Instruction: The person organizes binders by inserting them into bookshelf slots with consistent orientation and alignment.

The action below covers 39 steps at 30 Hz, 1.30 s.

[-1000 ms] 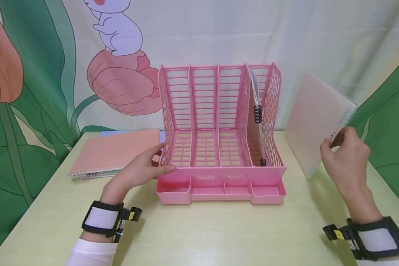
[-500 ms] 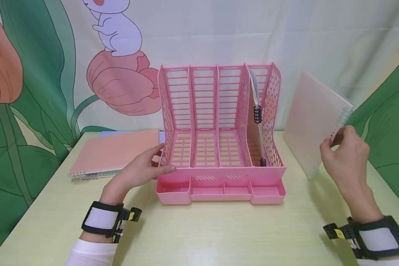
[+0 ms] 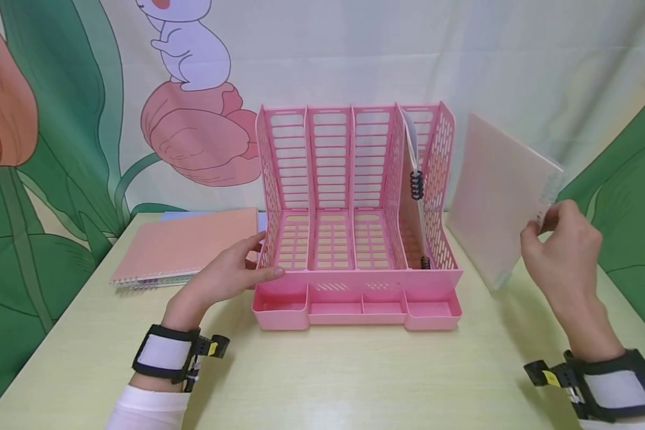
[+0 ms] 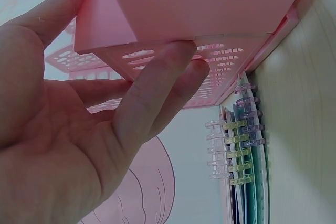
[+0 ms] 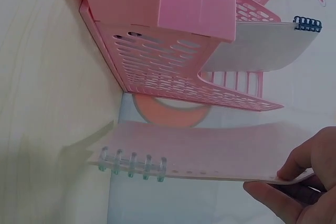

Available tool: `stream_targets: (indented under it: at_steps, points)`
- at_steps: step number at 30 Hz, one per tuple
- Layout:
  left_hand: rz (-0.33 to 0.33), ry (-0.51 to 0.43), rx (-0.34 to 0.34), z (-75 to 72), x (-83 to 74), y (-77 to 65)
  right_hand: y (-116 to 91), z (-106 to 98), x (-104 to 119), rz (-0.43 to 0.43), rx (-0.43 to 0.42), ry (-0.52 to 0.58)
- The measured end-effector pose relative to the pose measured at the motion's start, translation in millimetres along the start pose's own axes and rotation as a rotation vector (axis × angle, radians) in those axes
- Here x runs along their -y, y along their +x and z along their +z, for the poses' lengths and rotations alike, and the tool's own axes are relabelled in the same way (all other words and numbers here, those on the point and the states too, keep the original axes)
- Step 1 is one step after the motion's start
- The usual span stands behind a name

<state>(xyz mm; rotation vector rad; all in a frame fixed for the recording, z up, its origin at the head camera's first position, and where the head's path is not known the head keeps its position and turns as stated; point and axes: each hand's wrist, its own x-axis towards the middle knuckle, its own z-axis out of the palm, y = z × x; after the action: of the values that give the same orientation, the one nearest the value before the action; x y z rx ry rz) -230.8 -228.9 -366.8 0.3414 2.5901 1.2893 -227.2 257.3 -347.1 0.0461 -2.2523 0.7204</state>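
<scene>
A pink desktop file rack [image 3: 357, 278] with upright dividers stands mid-table. My left hand [image 3: 230, 269] holds its left front corner, thumb over the front edge and fingers against the slotted side wall [image 4: 215, 61]. To the right of the rack, my right hand [image 3: 561, 251] pinches a pale pink spiral notebook [image 3: 502, 197] by its bound edge, between thumb and fingers. The notebook is upright and tilted, with clear rings [image 5: 133, 164] near its lower corner. A notebook with black rings [image 3: 416, 185] stands in the rack's rightmost slot.
Left of the rack lies a stack of spiral notebooks [image 3: 188, 242], a peach one on top and a blue one partly showing. Small open trays [image 3: 384, 318] line the rack's front. A printed curtain [image 3: 333, 54] hangs behind the table [image 3: 349, 376].
My right hand has turned the pale pink notebook so its far edge swings left, closer to the rack. The left hand and the rack have stayed in place.
</scene>
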Motion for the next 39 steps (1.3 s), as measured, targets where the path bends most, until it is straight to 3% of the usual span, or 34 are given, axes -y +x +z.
stream_targets:
  at_steps: [12, 39]
  points:
    - [0.001, -0.001, 0.001, -0.2, -1.3, 0.2, 0, -9, 7, 0.010, -0.001, 0.004]
    - [-0.004, -0.012, 0.005, 0.3, -0.7, 0.3, -1, -24, 24, -0.060, -0.067, -0.011]
